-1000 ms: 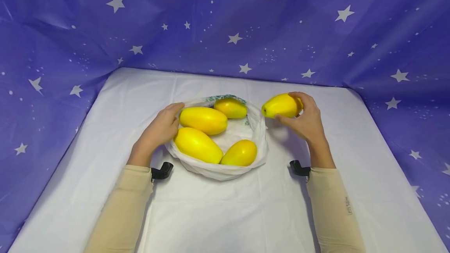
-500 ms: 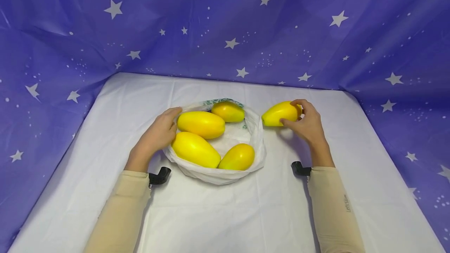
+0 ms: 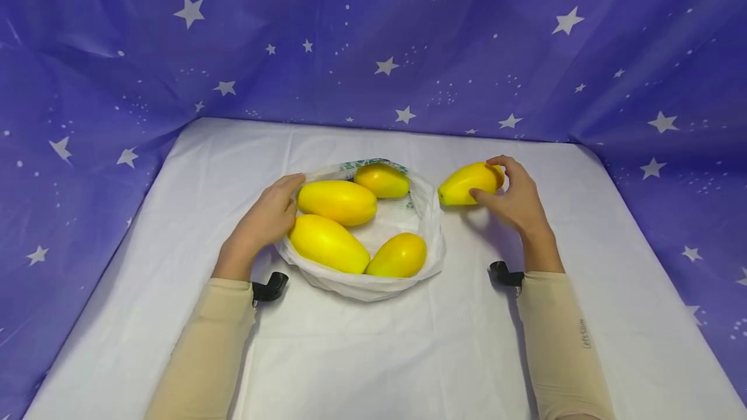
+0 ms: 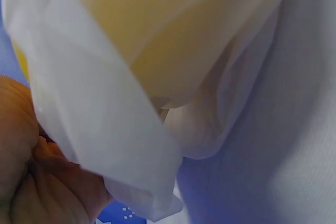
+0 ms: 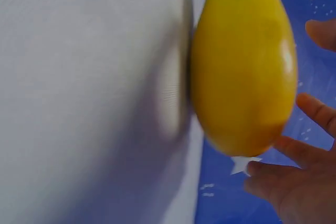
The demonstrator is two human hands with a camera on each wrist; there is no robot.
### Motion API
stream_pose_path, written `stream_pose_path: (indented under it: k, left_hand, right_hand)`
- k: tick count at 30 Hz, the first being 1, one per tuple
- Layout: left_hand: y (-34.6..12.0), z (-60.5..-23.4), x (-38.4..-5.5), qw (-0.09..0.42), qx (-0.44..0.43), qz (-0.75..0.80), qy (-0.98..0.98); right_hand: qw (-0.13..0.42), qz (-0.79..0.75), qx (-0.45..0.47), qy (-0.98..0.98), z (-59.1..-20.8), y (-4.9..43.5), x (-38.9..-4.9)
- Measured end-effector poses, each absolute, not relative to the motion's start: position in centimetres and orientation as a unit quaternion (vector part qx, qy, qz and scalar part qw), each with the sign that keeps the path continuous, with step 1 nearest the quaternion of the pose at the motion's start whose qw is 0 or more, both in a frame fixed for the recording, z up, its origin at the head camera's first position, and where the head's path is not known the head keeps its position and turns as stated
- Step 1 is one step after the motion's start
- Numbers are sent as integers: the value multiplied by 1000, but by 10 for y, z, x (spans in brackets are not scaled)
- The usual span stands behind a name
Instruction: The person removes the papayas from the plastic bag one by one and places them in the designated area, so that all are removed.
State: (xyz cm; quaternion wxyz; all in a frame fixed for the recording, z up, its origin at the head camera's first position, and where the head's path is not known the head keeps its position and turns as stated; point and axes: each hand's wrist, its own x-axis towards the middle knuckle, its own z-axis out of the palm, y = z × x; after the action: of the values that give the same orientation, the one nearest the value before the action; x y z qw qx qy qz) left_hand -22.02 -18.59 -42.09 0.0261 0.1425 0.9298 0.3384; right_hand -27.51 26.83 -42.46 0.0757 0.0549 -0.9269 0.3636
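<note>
My left hand (image 3: 268,212) grips the left rim of a white plastic bag (image 3: 362,287), its fingers partly hidden by the film. Inside the rolled-open bag lie several yellow papayas, among them a large front-left papaya (image 3: 329,244) and a small front-right papaya (image 3: 398,255). To the bag's right, a separate papaya (image 3: 469,185) lies on the white cloth, stem end toward the bag. My right hand (image 3: 518,194) is around its far end. In the right wrist view, its fingers (image 5: 302,153) are spread and loose beside the fruit, the thumb apart from it.
A white cloth (image 3: 373,368) covers the table. Behind and at both sides hangs a purple sheet (image 3: 327,89) with white stars. Black mounts, a left mount (image 3: 270,286) and a right mount (image 3: 504,275), jut inward from the wrists.
The right hand has lowered the papaya onto the cloth and loosened its fingers from it, drawing slightly right. The left hand stays at the bag's rim.
</note>
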Motion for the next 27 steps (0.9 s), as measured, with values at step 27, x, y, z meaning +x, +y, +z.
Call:
stream_pose_path:
  k: [27]
  left_hand:
    - [-185, -421, -223, 34, 136, 335, 932]
  right_hand:
    - [-7, 384, 199, -902, -369, 177, -175]
